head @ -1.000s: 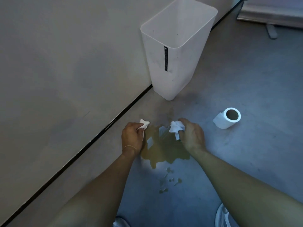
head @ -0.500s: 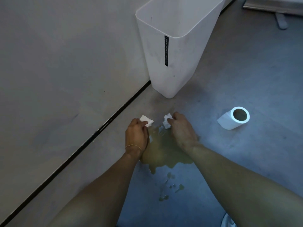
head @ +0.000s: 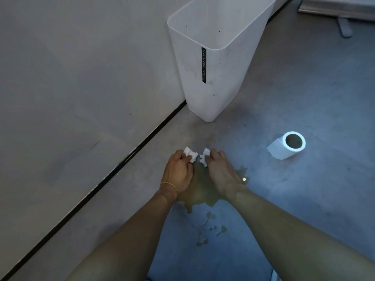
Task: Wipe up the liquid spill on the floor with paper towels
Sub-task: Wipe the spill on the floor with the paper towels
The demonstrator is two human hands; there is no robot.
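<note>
A yellow-brown puddle (head: 199,194) lies on the grey floor, with small droplets (head: 211,230) trailing toward me. My left hand (head: 178,173) grips a crumpled white paper towel piece (head: 190,154) at the puddle's far left edge. My right hand (head: 219,171) grips a second white paper towel piece (head: 204,158) just beside it. The two pieces nearly touch above the far end of the spill. Both hands rest low over the liquid and hide part of it.
A white plastic bin (head: 215,63) stands against the wall beyond the spill. A paper towel roll (head: 287,146) lies on its side to the right. The wall's black base strip (head: 121,165) runs diagonally on the left. A stand foot (head: 344,27) shows at top right.
My hands have come together over the far end of the puddle, bringing the two towel pieces side by side. The view has shifted closer to the bin.
</note>
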